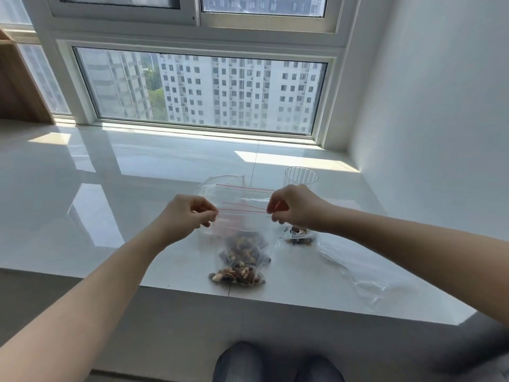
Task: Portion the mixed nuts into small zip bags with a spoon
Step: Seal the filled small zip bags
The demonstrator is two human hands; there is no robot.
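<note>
Item: small zip bag (242, 230), clear plastic with red seal lines, held up above a glossy white sill (110, 188). Its top edge is stretched level between the two hands; mixed nuts (242, 249) hang in its lower part.

Left hand (183, 216): fingers curled in, thumb and forefinger pinched shut on the bag's left top corner; the red line starts right at the fingertips (213, 213).

Right hand (296, 208): fingers likewise closed, pinching the right top corner, with the red line ending at the fingertips (271, 209).

Second bag of nuts (238, 275): lying on the sill near its front edge, just below the held bag.

Third bag of nuts (298, 235): on the sill under the right hand, partly hidden by it.

Clear plastic cup (301, 177): upright on the sill behind the right hand.

Loose clear bags (225, 186): behind the held bag.

Crumpled clear plastic (366, 274): on the sill, under the right forearm
</note>
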